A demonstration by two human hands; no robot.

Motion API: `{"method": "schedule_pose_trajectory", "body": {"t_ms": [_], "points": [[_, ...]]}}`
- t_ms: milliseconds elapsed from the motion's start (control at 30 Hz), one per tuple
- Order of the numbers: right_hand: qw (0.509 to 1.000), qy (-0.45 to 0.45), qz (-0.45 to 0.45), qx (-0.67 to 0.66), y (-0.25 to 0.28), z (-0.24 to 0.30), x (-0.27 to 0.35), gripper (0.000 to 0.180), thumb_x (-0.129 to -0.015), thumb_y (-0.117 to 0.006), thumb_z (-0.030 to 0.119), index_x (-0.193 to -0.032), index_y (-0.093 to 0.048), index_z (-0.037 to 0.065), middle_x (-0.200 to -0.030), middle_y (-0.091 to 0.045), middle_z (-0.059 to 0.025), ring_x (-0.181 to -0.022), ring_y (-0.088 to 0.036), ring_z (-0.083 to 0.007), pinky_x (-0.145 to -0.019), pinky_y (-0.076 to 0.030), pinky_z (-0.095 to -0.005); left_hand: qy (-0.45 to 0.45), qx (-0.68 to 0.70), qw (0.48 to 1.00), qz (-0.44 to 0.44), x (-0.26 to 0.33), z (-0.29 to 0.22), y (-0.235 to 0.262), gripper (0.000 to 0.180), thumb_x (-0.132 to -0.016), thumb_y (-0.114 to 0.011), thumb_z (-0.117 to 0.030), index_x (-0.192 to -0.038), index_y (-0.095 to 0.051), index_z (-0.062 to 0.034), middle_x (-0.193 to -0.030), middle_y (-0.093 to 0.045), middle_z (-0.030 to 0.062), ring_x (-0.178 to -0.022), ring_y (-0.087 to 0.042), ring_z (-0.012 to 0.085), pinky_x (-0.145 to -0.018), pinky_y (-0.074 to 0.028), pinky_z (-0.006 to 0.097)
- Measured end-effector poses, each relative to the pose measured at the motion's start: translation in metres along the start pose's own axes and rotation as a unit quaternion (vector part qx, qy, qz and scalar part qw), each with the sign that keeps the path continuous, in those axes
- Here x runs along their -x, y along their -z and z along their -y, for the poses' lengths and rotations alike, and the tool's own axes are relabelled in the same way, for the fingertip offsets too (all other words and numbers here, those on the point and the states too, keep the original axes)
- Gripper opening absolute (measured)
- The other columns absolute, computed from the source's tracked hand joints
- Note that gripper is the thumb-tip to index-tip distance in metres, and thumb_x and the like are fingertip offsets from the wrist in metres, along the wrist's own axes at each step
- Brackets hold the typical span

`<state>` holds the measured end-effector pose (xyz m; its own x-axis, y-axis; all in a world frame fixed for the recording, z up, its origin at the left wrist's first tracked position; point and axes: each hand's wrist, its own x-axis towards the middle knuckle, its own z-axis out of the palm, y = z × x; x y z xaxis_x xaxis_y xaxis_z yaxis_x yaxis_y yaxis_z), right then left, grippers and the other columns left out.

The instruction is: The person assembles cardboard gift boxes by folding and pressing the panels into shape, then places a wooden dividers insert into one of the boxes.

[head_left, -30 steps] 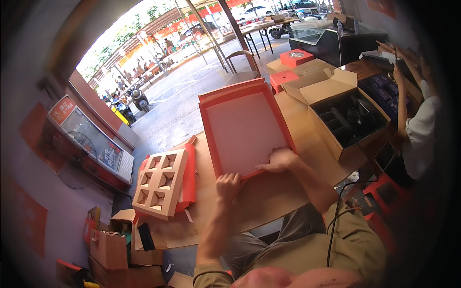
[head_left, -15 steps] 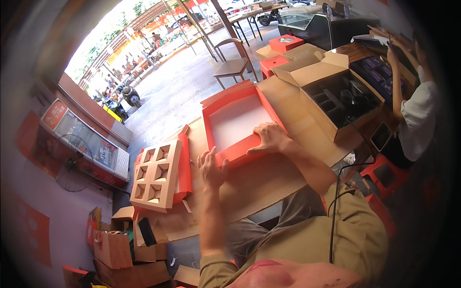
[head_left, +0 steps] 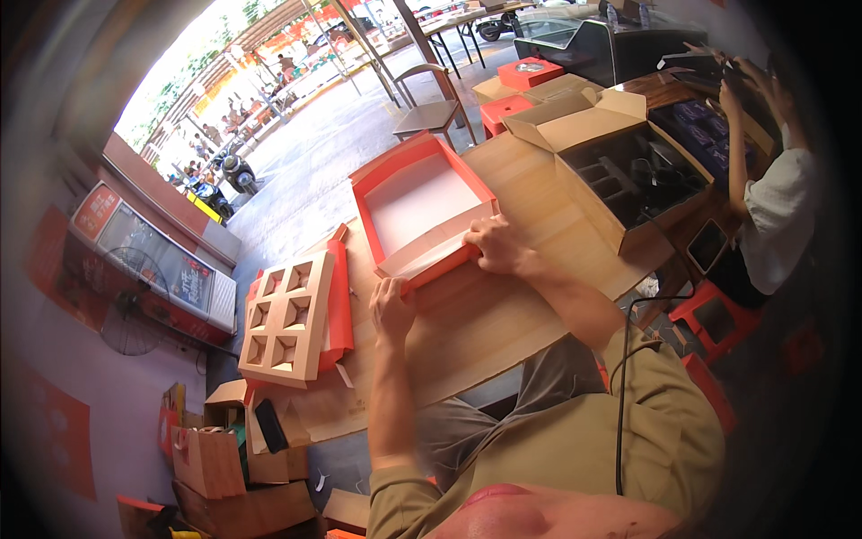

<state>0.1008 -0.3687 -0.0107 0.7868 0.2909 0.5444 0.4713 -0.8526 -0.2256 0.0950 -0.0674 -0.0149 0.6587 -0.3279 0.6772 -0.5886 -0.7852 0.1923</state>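
A: What surrounds the red box tray (head_left: 413, 202)?
B: Left of it, a cardboard divider (head_left: 316, 314) lies over red card (head_left: 339, 305) and takes up that side. To its right stands an open carton (head_left: 584, 135) with dark contents, crowding the other end of the table (head_left: 467, 314).
A: And farther out?
B: Beyond the tray, a chair (head_left: 426, 117) on the paving; beyond it and to the right, a flat red box (head_left: 530, 72) on cartons. Nearer the person than the tray and to its left, a dark phone-like slab (head_left: 269, 426). A co-worker's pale sleeve (head_left: 781, 202) shows past the open carton.
A: Counts?
B: One tray, one divider with six cells in two columns of three, one chair, one slab.
A: Where's the tray itself?
B: Over the table, between divider and open carton. Whether its base lies flat, I can't tell.
A: The grip?
B: The left hand (head_left: 392, 307) has its fingers curled over the tray's near left corner. The right hand (head_left: 498, 245) grasps the near right corner, fingers bent over the wall. Neither is spread wide.
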Motion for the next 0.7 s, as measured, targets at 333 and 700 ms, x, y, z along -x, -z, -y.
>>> {"method": "schedule_pose_trajectory", "body": {"t_ms": [333,700], "points": [[1.000,-0.025,-0.012,-0.006,0.002,0.001,0.001,0.032,-0.074,-0.071,0.009,-0.104,-0.079,0.015,-0.106,-0.067,-0.0069,-0.109,-0.065,-0.0259,-0.099,-0.047,-0.0448,0.040,0.067,0.996,-0.031,-0.003,-0.008,-0.005,0.019,-0.100,-0.067,-0.020,-0.110,-0.076,-0.0065,-0.093,-0.064,0.0115,-0.091,-0.062,0.0327,-0.082,-0.052,0.045],[0.986,-0.131,-0.017,-0.101,0.026,0.019,-0.003,0.021,-0.085,-0.070,0.026,-0.079,-0.074,0.007,-0.091,-0.073,-0.0122,-0.089,-0.071,-0.0318,-0.081,-0.056,-0.0454,-0.038,0.115,0.990,-0.069,-0.002,-0.013,0.006,0.003,-0.081,-0.077,-0.010,-0.082,-0.076,-0.0074,-0.077,-0.059,0.0081,-0.079,-0.062,0.0285,-0.071,-0.053,0.042]]}}
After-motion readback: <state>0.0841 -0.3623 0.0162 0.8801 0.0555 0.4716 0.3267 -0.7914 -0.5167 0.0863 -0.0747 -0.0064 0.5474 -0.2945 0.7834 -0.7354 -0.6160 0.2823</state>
